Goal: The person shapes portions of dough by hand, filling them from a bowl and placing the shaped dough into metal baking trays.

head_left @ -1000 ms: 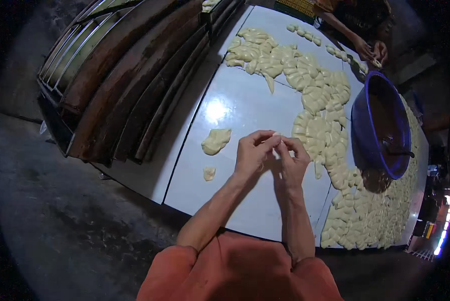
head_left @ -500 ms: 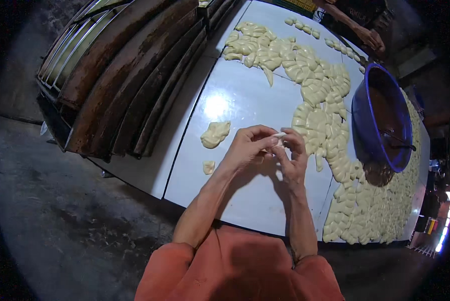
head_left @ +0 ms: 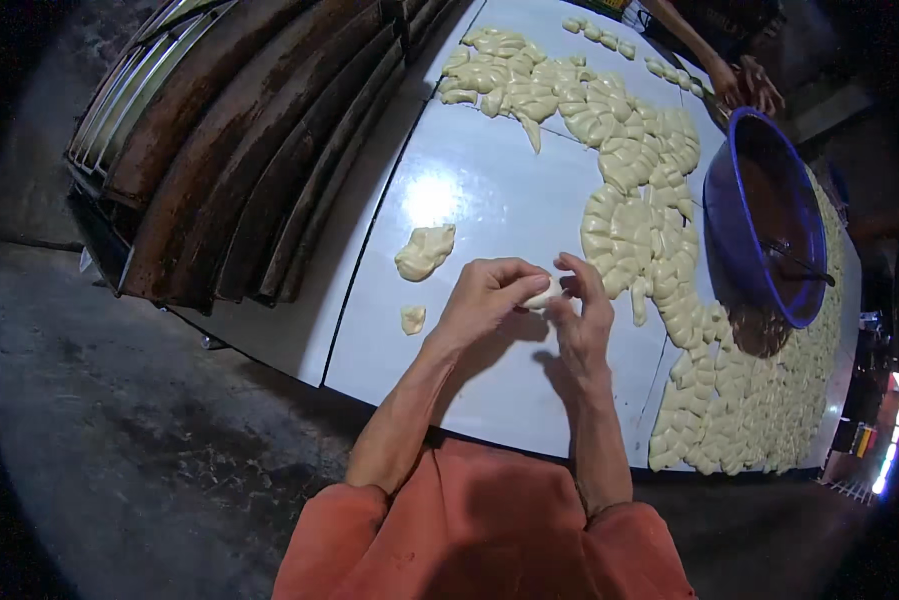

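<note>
My left hand [head_left: 484, 300] pinches a small pale piece of dough [head_left: 536, 298] between thumb and fingers, just above the white tabletop [head_left: 479, 390]. My right hand [head_left: 584, 325] holds the same piece from the other side, its index finger lifted and curved. A loose dough lump [head_left: 425, 250] lies to the left, with a smaller scrap [head_left: 412, 319] below it. A wide spread of shaped dough pieces [head_left: 619, 240] covers the table's right part and far side.
Rusty dark metal trays [head_left: 219, 180] are stacked at the left. A purple tub [head_left: 729, 190] of brown liquid, with a dark-handled utensil, stands at the right. Another person's hands [head_left: 744, 85] are at the far right corner, beside short rows of dough pieces [head_left: 597, 38].
My right index finger has lifted away from the dough piece, which now shows more between my hands. The other person's hands have shifted. The view has moved slightly.
</note>
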Tool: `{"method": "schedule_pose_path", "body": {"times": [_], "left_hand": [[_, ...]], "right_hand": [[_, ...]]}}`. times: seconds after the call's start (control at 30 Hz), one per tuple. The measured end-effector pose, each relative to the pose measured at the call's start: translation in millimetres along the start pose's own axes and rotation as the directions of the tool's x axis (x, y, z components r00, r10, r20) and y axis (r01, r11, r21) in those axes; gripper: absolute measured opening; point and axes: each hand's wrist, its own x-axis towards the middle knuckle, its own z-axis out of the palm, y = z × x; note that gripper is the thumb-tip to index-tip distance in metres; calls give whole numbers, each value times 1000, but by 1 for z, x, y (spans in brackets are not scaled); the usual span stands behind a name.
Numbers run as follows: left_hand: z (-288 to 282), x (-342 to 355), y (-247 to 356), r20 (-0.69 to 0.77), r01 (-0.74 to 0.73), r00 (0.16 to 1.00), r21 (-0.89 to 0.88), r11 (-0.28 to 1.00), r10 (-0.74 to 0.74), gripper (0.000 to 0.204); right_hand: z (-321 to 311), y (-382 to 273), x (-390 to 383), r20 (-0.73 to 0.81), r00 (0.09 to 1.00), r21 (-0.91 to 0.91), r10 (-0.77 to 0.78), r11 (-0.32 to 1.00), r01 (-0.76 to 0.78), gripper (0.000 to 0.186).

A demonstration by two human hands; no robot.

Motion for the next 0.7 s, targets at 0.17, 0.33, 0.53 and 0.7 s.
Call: {"method": "schedule_pose_path", "body": {"times": [0.17,0.33,0.53,0.7], "left_hand": [[-4,-9,15,-25,-53,998,309,950,63,37],[-21,-11,17,138,-298,926,840,454,352,58],[-17,10,12,232,-285,953,904,318,195,34],[-28,-19,17,161,-211,969,931,298,185,36]], "right_hand": [[-20,-8,-9,173,983,-40,62,998,-56,37],[-26,-4,-3,306,866,-43,396,914,-403,27],[-20,-10,-2,393,907,-286,152,958,-36,31],[-22,-21,-11,404,817,-127,412,910,-396,28]]}}
